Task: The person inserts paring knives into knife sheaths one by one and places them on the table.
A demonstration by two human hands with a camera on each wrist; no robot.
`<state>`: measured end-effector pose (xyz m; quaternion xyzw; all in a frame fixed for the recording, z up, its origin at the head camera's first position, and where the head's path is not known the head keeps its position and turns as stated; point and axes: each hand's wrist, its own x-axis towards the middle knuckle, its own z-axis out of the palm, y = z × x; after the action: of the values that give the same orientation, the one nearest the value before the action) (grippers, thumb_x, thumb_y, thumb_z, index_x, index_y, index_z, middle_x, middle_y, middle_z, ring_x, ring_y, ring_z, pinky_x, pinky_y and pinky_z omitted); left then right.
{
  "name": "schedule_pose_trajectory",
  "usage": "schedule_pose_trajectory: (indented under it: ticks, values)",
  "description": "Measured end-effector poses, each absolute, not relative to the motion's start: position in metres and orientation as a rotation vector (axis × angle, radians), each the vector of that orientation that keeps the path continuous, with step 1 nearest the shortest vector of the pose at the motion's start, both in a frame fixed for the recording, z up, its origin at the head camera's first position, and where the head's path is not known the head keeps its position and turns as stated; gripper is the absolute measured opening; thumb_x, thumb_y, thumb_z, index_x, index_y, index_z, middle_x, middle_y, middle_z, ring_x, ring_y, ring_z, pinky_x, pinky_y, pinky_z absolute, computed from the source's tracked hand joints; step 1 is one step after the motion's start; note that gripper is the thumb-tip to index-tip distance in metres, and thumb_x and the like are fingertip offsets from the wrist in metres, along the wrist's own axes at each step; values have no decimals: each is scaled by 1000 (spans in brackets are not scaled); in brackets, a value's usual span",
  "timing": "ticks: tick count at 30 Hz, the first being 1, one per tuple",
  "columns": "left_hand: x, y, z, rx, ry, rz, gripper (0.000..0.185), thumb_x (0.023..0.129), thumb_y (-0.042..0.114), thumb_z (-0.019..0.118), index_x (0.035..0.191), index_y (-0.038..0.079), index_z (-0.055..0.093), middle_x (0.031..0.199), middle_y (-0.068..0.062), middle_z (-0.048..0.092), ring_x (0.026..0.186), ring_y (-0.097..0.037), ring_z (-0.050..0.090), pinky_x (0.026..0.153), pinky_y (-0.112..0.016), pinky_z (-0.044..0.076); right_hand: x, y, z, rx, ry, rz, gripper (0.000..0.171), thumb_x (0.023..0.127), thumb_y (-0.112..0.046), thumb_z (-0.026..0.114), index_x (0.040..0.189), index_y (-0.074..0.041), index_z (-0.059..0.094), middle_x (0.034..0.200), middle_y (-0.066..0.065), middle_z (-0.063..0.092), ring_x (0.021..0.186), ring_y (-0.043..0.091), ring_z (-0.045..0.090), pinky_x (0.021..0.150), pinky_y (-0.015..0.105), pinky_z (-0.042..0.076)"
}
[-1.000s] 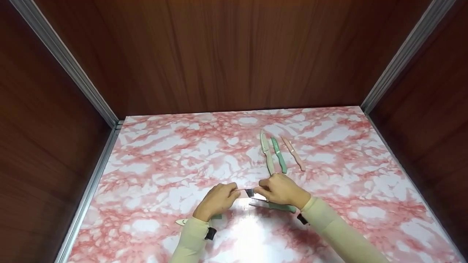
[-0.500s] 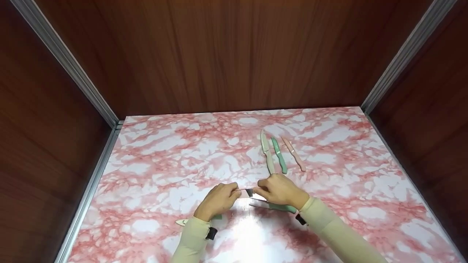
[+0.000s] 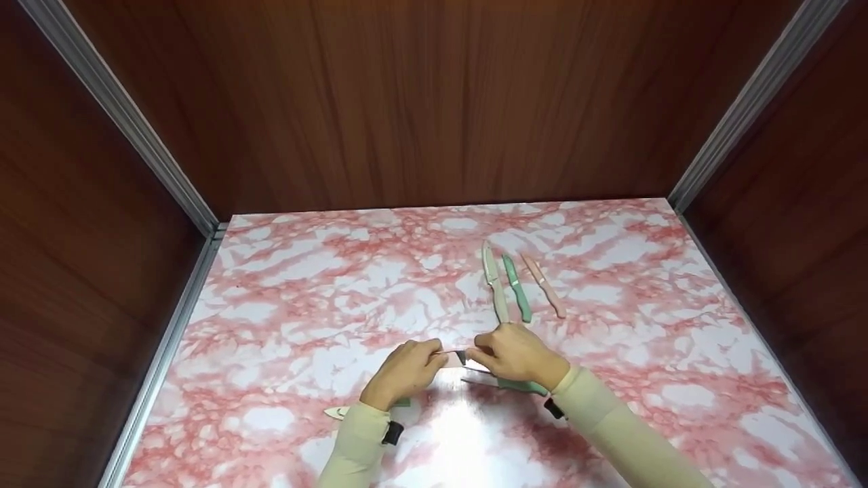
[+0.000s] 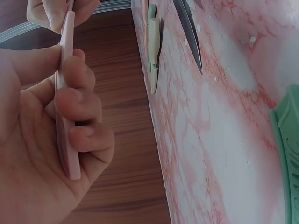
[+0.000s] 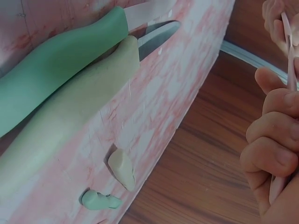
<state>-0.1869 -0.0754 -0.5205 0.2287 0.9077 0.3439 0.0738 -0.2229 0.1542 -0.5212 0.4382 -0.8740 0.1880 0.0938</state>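
Observation:
In the head view my left hand (image 3: 405,369) grips a pink knife sheath (image 3: 450,360). The left wrist view shows the sheath (image 4: 71,156) lying along the palm, thumb on one side and curled fingers on the other. Opposite it, my right hand (image 3: 519,352) holds a pink knife by its handle (image 5: 278,186). Part of the knife's dark blade (image 3: 462,356) shows between the hands, its front part inside the sheath. Under the right hand lie a bare green-handled knife (image 3: 521,385) and a cream-handled knife (image 5: 88,100), side by side.
Farther back lie a cream knife (image 3: 499,301), a green knife (image 3: 521,298) and a pink knife (image 3: 552,300), all with covered blades. A green sheath (image 4: 290,140) and a cream pointed piece (image 3: 336,412) lie by the left forearm. Brown panels (image 3: 420,102) surround the marbled tabletop (image 3: 305,325).
My right hand has moved slightly left toward the left hand. Less of the dark blade shows between the sheath and my right fingers. The left hand has stayed nearly still.

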Motion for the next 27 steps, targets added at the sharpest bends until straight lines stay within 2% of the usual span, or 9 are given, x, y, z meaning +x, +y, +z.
schedule_pose_trajectory:
  ticks: [27]
  values:
    - [-191,-69,-521,713,2722,1022,23,98,23,50,76,16,51,58,9,37,49,-6,35,48,-23,30,-224,151,-521,1265,-2601,537,45,95,-37,55,57,-22,36,49,-15,20,41,0,22,41,19,20]
